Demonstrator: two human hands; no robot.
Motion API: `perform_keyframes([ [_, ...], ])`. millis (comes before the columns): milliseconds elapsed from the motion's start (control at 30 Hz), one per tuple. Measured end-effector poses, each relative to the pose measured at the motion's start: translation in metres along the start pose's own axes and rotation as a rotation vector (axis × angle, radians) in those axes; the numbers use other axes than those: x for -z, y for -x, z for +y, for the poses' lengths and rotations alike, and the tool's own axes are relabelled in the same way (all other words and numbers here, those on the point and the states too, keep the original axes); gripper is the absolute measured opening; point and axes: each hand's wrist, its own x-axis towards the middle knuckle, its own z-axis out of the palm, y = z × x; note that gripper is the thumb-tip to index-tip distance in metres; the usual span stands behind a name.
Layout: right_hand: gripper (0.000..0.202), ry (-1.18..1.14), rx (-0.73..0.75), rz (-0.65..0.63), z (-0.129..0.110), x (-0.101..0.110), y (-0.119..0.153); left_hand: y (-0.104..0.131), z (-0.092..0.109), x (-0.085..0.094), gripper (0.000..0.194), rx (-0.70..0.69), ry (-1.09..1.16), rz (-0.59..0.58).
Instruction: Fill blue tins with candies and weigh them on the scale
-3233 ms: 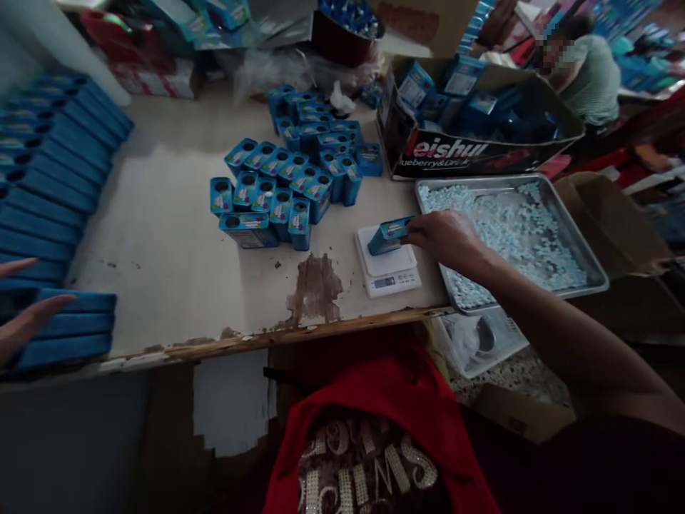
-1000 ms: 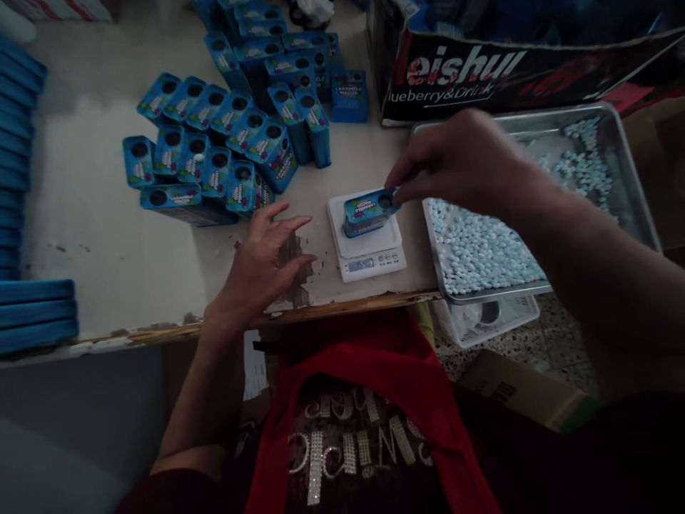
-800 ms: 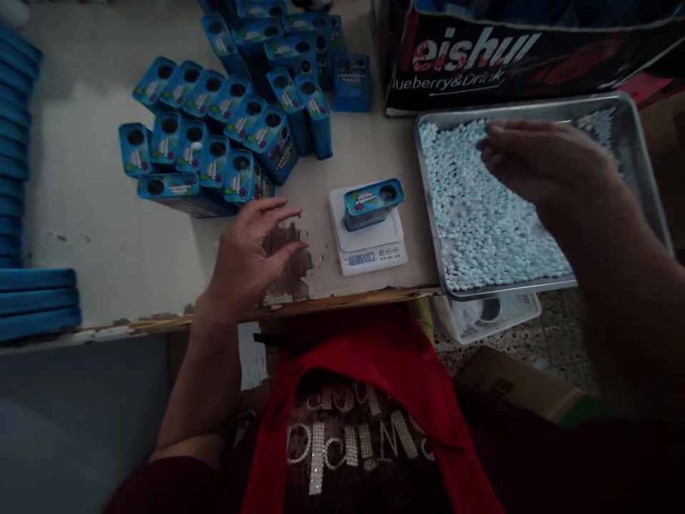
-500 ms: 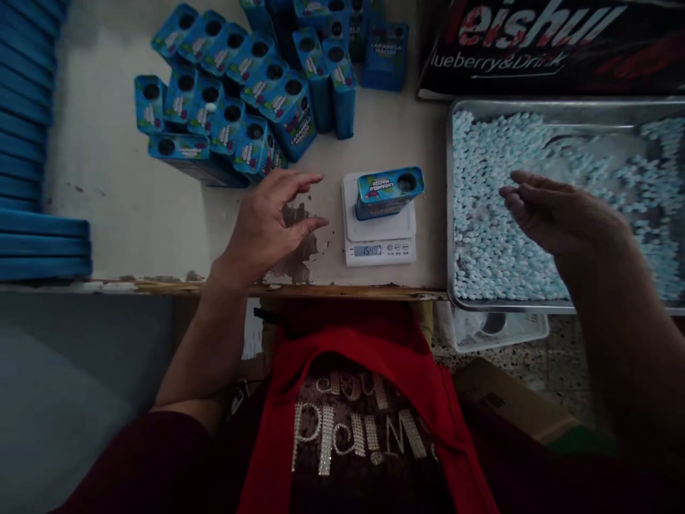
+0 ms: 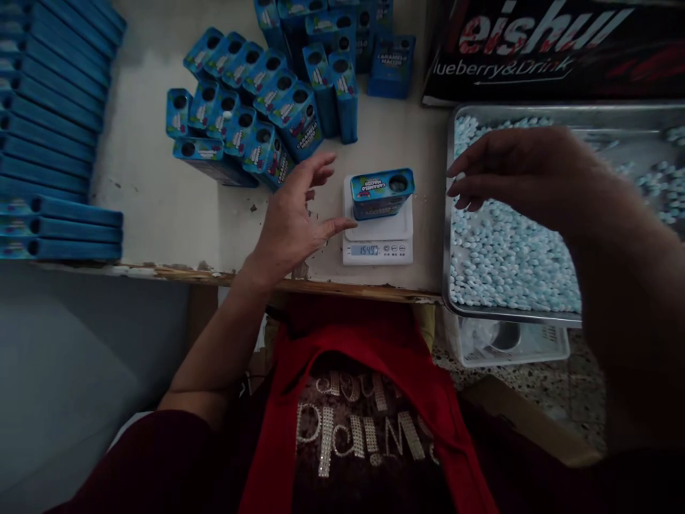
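Observation:
A blue tin (image 5: 381, 194) with a round opening in its top stands on a small white kitchen scale (image 5: 377, 251), whose display reads about 154.9. Just left of the tin is my left hand (image 5: 294, 218), its fingers and thumb spread in a C shape with nothing between them. The thumb tip reaches the scale's edge, close to the tin. My right hand (image 5: 535, 175) hovers over the left part of a metal tray of small pale blue and white candies (image 5: 503, 250). Its fingertips are drawn together; anything held in them is too small to make out.
Several more blue tins (image 5: 243, 128) stand grouped behind my left hand. Stacked blue tins (image 5: 64, 107) line the left side of the table. A black printed box (image 5: 524, 53) sits behind the tray (image 5: 447, 250). Below the table edge is a white plastic basket (image 5: 535, 350).
My right hand has moved left, from over the candies toward the tray's left rim. My left hand has come closer to the tin. The view has shifted slightly; the scale reading looks the same.

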Motion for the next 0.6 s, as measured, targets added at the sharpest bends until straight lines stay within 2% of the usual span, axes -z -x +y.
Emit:
perform_keyframes([
  [167,0.021,0.073,0.008,0.068,-0.015,0.001,0.005,-0.007,0.0,-0.032,0.096,0.057,0.056,0.05],
  [267,0.024,0.132,0.045,0.072,-0.027,-0.008,0.0,-0.011,0.002,-0.041,0.091,0.069,0.097,0.032],
  [367,0.026,0.224,0.043,0.048,-0.031,-0.013,-0.009,-0.017,0.007,-0.048,0.076,0.051,0.121,0.016],
  [433,0.025,0.362,0.05,0.093,-0.026,-0.009,-0.013,-0.023,0.011,-0.052,0.061,0.034,0.124,0.016],
  [500,0.024,0.48,0.068,0.2,-0.012,-0.004,-0.013,-0.029,0.02,-0.056,0.049,-0.027,0.08,0.03],
  [567,0.025,0.384,0.063,0.33,0.007,-0.005,-0.007,-0.036,0.032,-0.058,0.042,-0.164,-0.029,0.04],
  [600,0.024,0.227,0.037,0.382,0.016,-0.009,-0.002,-0.039,0.039,-0.059,0.041,-0.25,-0.101,0.041],
])
